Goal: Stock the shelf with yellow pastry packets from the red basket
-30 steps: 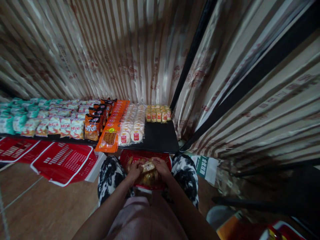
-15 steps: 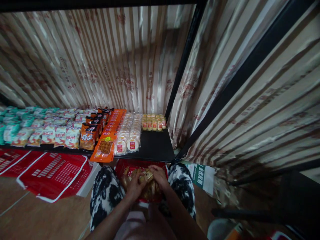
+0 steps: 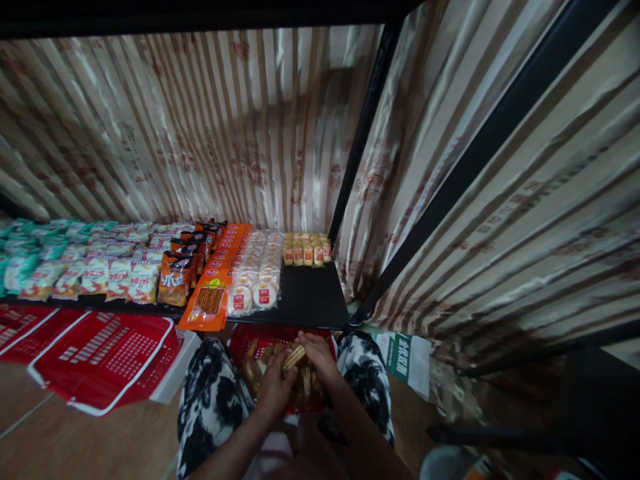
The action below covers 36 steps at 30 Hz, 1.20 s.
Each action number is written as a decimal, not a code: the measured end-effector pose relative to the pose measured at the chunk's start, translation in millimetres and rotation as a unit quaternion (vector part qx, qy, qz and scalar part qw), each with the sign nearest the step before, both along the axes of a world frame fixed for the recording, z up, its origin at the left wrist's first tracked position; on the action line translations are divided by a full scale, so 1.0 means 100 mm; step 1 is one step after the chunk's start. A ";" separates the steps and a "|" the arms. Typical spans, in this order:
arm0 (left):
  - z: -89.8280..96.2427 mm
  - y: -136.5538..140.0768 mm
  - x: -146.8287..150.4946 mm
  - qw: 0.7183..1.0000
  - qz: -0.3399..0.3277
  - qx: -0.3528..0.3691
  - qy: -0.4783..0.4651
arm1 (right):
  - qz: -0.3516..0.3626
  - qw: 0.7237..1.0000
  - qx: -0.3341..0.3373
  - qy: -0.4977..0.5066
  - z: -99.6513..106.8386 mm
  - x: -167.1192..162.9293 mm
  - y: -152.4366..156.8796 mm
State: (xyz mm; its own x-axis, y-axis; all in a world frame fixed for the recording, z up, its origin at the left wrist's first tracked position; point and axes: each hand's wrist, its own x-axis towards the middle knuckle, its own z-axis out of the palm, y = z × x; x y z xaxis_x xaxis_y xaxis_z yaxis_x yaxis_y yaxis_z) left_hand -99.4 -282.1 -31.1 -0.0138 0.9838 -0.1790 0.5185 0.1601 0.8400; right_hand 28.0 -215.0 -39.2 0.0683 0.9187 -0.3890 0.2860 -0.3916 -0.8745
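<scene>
Between my knees is a red basket (image 3: 239,339) with several small yellowish-brown packaged snacks (image 3: 254,375) in it. Just over it I hold a yellowish snack pack (image 3: 294,358) with both hands. My left hand (image 3: 275,385) is closed on its near left end, while my right hand (image 3: 315,352) grips the far right end, its fingers bent over the top. The print on this pack is too dim to read. At the back right of the black shelf (image 3: 313,293) stand similar small yellow packs (image 3: 307,250) in rows, with red labels showing.
Leftward along the shelf lie round white cakes in clear wrap (image 3: 254,277), an orange snack bag (image 3: 214,287), dark orange bags (image 3: 176,277) and white packets (image 3: 119,277). A red basket with a white handle (image 3: 110,360) is at left. Black posts (image 3: 367,127) rise before the striped curtain (image 3: 225,120).
The pack in my hands has turned, now showing a narrow ridged side. My left hand has come slightly nearer to me. The view has tilted a little.
</scene>
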 end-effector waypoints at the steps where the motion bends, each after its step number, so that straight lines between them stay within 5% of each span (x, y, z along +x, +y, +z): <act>1: 0.00 0.00 0.01 1.000 0.005 -0.003 -0.001 | -0.004 1.000 -0.008 -0.004 0.03 0.00 0.00; 8: 0.08 0.06 0.03 0.994 0.040 -0.027 -0.098 | -0.010 1.000 -0.029 -0.002 0.23 -0.04 0.02; 16: -0.05 0.06 0.08 0.956 0.062 -0.118 -0.261 | -0.028 0.999 -0.037 0.028 0.29 -0.05 -0.04; 25: -0.07 0.09 0.07 0.934 0.122 -0.154 -0.297 | -0.013 0.997 -0.034 0.068 0.29 -0.08 -0.06; 36: 0.08 0.17 -0.02 0.927 0.175 -0.117 -0.311 | -0.029 0.995 -0.048 0.085 0.24 -0.05 -0.09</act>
State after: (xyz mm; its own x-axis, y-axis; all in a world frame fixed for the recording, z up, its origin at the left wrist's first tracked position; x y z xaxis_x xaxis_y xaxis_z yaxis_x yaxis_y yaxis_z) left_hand -101.3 -265.4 -22.7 -0.1478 0.8720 -0.4667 -0.1726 0.4420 0.8803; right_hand 22.6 -223.8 -14.7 0.0456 0.8733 -0.4850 0.1128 -0.4869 -0.8662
